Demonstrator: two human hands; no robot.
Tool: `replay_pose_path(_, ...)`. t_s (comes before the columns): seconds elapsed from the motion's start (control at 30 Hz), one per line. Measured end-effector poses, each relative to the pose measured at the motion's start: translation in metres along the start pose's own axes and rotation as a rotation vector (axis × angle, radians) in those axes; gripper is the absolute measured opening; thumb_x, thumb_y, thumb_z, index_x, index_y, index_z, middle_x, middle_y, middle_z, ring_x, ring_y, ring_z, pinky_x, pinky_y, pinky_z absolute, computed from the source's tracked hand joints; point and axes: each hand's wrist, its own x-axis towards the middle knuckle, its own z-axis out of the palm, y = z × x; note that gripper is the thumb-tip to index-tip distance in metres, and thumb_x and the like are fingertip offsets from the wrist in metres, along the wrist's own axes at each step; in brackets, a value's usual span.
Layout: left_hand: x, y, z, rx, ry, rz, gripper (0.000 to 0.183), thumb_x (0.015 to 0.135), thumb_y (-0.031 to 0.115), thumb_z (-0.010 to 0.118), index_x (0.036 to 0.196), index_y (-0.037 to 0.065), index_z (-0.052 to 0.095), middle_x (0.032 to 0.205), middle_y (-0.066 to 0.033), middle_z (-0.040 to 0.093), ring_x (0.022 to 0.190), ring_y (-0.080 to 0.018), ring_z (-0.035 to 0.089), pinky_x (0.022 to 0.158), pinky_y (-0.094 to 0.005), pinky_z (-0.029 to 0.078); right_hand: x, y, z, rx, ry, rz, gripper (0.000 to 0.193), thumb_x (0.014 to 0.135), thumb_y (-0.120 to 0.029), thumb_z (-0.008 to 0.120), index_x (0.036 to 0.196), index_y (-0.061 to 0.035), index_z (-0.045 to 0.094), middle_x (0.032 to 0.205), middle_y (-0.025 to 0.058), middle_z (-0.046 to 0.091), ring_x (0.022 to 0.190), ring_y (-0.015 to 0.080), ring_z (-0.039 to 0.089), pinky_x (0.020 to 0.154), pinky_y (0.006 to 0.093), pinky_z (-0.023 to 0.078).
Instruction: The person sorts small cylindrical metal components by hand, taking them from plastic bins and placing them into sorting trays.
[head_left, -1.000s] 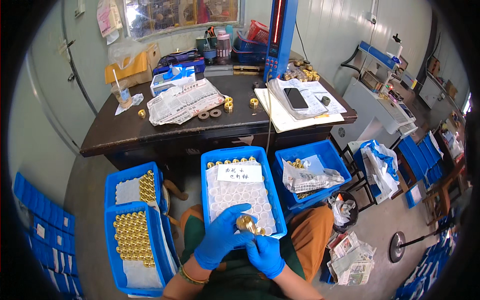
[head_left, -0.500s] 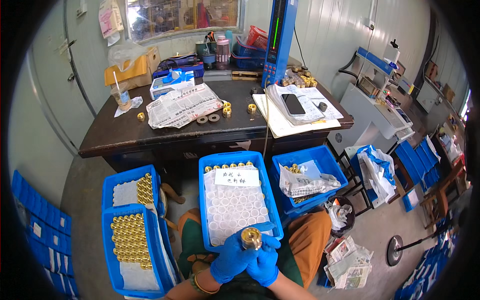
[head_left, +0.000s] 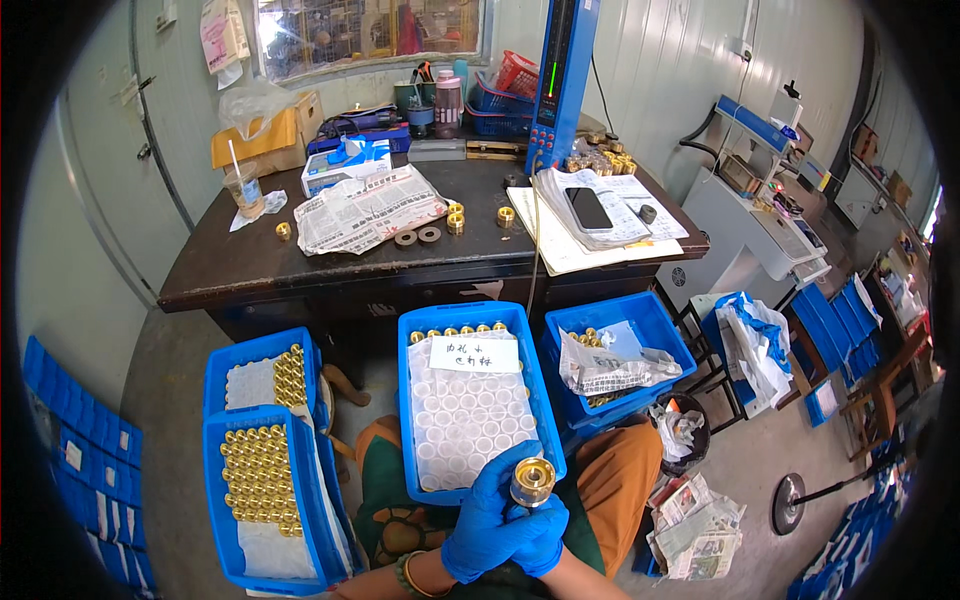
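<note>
In the head view, both gloved hands meet low over the lap: the left hand [head_left: 487, 520] wraps its grip tight around the lower body of a brass fitting [head_left: 532, 481], while the right hand [head_left: 540, 535] closes against its underside, so the open bore faces up toward the eyes. The fitting hovers just past the near edge of the middle blue tray [head_left: 412, 420], whose white socket sheet [head_left: 465, 420] lies bare, within easy reach. Filled trays [head_left: 215, 470] sit to the left, the counter [head_left: 330, 265] beyond.
</note>
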Motion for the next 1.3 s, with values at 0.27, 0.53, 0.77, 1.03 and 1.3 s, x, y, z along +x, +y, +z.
replay_pose_path(0.27,0.011,-0.009,-0.015,0.138,0.029,0.107,0.06,0.083,0.013,0.049,0.133,0.001,0.017,0.114,-0.0149,0.047,0.101,-0.02,0.048,0.09,-0.0331,0.038,0.012,-0.006,0.001,-0.189,-0.039,-0.036,0.027,0.078,-0.009,0.052,0.102,0.0021,0.054,0.09,0.0218,0.058,0.075,0.0323,0.061,0.064,0.0341,0.048)
replay_pose_path(0.53,0.028,-0.022,-0.05,-0.391,0.14,-0.073,0.05,0.09,0.02,0.04,0.133,0.006,0.02,0.122,-0.0156,0.043,0.093,-0.0153,0.05,0.085,-0.0295,0.043,0.011,0.011,0.017,-0.206,-0.152,0.102,0.018,0.082,-0.014,0.053,0.09,0.0021,0.056,0.057,0.0184,0.054,0.048,0.0285,0.057,0.044,0.0339,0.043)
replay_pose_path(0.77,0.019,-0.013,-0.077,-0.338,0.271,-0.092,0.045,0.085,0.013,0.052,0.125,0.004,0.033,0.118,-0.0137,0.045,0.097,-0.0161,0.049,0.086,-0.0292,0.043,-0.008,0.011,0.016,-0.171,-0.263,0.338,0.018,0.084,-0.015,0.052,0.079,0.001,0.056,0.058,0.0145,0.057,0.049,0.0248,0.058,0.044,0.032,0.041)
replay_pose_path(1.03,-0.021,0.005,-0.133,0.831,0.531,0.446,0.041,0.069,0.001,0.066,0.106,0.004,0.05,0.103,-0.0109,0.054,0.096,-0.0233,0.054,0.082,-0.031,0.044,-0.008,0.012,0.029,-0.07,-0.32,0.408,0.02,0.086,-0.015,0.05,0.075,0.0015,0.056,0.055,0.009,0.055,0.049,0.0106,0.051,0.045,0.0267,0.039)
replay_pose_path(1.3,-0.114,0.058,-0.213,1.26,0.786,0.116,0.037,0.068,0.004,0.065,0.103,0.004,0.051,0.097,-0.0122,0.053,0.089,-0.0247,0.052,0.077,-0.0315,0.043,-0.012,0.027,0.032,-0.064,-0.275,0.445,0.022,0.087,-0.016,0.047,0.073,-0.0002,0.054,0.054,0.0008,0.046,0.049,0.0073,0.042,0.043,0.0246,0.033)
